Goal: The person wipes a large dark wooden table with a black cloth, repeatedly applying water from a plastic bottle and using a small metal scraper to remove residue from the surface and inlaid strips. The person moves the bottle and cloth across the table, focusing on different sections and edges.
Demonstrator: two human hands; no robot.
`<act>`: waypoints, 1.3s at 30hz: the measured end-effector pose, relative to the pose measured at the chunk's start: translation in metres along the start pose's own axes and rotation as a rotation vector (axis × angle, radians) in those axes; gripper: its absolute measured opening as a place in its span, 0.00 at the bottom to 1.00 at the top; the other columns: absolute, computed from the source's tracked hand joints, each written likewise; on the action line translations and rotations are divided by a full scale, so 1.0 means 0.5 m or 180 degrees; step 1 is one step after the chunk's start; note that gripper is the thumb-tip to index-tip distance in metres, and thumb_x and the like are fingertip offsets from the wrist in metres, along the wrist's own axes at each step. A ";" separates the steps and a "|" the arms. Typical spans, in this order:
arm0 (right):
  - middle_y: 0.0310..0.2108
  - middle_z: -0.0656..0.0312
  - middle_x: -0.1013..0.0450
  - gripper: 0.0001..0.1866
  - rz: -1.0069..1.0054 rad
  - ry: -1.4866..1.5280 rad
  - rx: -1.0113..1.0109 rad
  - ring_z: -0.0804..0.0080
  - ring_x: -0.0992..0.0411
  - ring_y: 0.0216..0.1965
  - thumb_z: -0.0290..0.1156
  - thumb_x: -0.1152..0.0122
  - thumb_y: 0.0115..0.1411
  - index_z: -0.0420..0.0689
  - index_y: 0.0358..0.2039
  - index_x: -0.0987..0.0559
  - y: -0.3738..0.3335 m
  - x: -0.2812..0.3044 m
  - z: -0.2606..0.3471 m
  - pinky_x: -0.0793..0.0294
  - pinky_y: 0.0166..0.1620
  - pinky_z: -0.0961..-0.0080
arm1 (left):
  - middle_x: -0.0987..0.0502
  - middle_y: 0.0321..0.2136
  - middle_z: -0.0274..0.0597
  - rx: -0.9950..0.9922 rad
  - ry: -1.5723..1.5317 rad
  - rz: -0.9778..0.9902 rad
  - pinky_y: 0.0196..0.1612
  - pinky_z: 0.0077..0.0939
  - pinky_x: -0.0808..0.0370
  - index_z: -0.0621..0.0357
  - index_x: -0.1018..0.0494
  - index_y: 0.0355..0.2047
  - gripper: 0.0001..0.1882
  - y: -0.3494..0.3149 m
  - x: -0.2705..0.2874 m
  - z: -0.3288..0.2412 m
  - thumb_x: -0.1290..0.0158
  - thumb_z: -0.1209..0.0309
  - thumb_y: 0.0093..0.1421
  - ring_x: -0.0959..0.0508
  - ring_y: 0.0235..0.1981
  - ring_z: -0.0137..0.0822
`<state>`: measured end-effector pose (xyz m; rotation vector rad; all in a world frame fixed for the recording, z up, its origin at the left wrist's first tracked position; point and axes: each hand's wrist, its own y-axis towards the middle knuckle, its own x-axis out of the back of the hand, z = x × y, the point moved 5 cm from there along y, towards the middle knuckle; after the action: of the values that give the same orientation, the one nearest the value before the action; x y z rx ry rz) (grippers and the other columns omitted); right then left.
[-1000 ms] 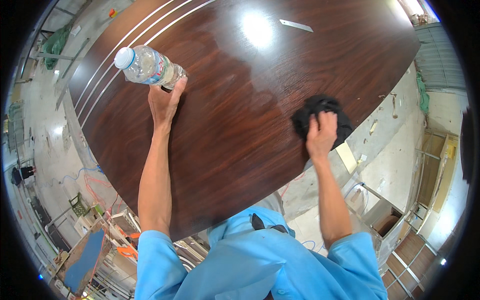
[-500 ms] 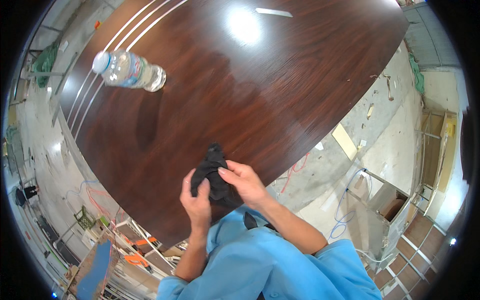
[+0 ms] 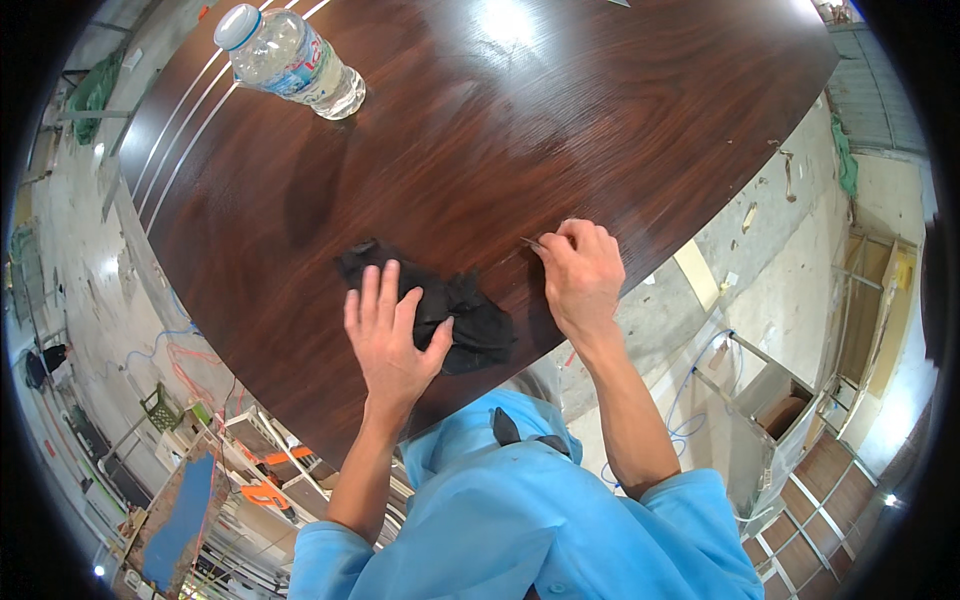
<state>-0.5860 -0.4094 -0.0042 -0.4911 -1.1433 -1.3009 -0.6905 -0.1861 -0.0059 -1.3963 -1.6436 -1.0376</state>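
Observation:
A crumpled black cloth (image 3: 480, 325) lies spread on the dark wood-grain tabletop (image 3: 600, 150), close to the edge in front of me. My left hand (image 3: 388, 345) rests over the cloth's left part with its fingers spread and the thumb on the fabric. Off to the right of the cloth, my right hand (image 3: 584, 275) is closed in a pinch just over the table. From its fingertips sticks out a small thin piece (image 3: 530, 241), too small to tell its kind; its tip points left.
An upright clear plastic bottle (image 3: 290, 62) with a pale blue cap stands at the far left of the table, near white stripes. Metal frames, a grey box (image 3: 775, 410) and blue hose lie beyond the right edge. At lower left are shelves with orange-handled tools (image 3: 265, 497).
Both hands were together holding the bunched cloth. Now it lies looser on the table under my left hand, and my right hand has moved away to the right, pinching the thin piece.

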 end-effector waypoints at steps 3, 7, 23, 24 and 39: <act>0.33 0.59 0.25 0.09 0.0130 0.0152 -0.0005 0.58 0.25 0.35 0.24 0.26 0.54 0.42 0.35 0.17 -0.012 -0.039 0.011 0.26 0.38 0.62 | 0.30 0.69 0.53 -0.0163 -0.0190 -0.0062 0.72 0.57 0.41 0.54 0.23 0.52 0.29 -0.025 -0.051 0.025 0.33 0.66 0.48 0.35 0.73 0.54; 0.31 0.58 0.24 0.07 0.0054 0.0475 0.0267 0.56 0.24 0.33 0.23 0.26 0.54 0.41 0.33 0.18 -0.026 -0.052 0.039 0.25 0.37 0.62 | 0.29 0.68 0.52 -0.0242 -0.0232 -0.0167 0.71 0.56 0.40 0.53 0.24 0.53 0.31 -0.046 -0.072 0.053 0.32 0.68 0.45 0.34 0.72 0.54; 0.28 0.55 0.23 0.06 0.0081 0.0669 -0.0381 0.54 0.23 0.30 0.22 0.28 0.60 0.40 0.31 0.20 -0.038 -0.066 0.028 0.25 0.33 0.63 | 0.29 0.68 0.52 -0.0211 -0.0372 -0.0162 0.72 0.57 0.41 0.53 0.24 0.54 0.32 -0.044 -0.071 0.056 0.33 0.71 0.44 0.34 0.72 0.53; 0.28 0.56 0.24 0.06 0.0048 0.0599 -0.0439 0.54 0.23 0.30 0.23 0.29 0.60 0.40 0.31 0.21 -0.040 -0.065 0.027 0.25 0.33 0.62 | 0.29 0.68 0.52 -0.0204 -0.0400 -0.0175 0.72 0.57 0.41 0.54 0.25 0.54 0.32 -0.045 -0.070 0.056 0.35 0.73 0.45 0.34 0.72 0.54; 0.28 0.56 0.26 0.06 0.0140 0.0565 -0.0188 0.53 0.24 0.30 0.23 0.30 0.60 0.41 0.30 0.21 -0.047 -0.072 0.043 0.25 0.33 0.59 | 0.32 0.71 0.53 -0.0256 -0.0464 -0.0162 0.73 0.60 0.42 0.59 0.28 0.65 0.41 -0.054 -0.074 0.065 0.36 0.76 0.45 0.36 0.73 0.56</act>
<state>-0.6106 -0.3803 -0.0335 -0.4326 -0.9444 -1.3155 -0.7127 -0.1733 -0.0558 -1.5210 -1.7673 -1.0626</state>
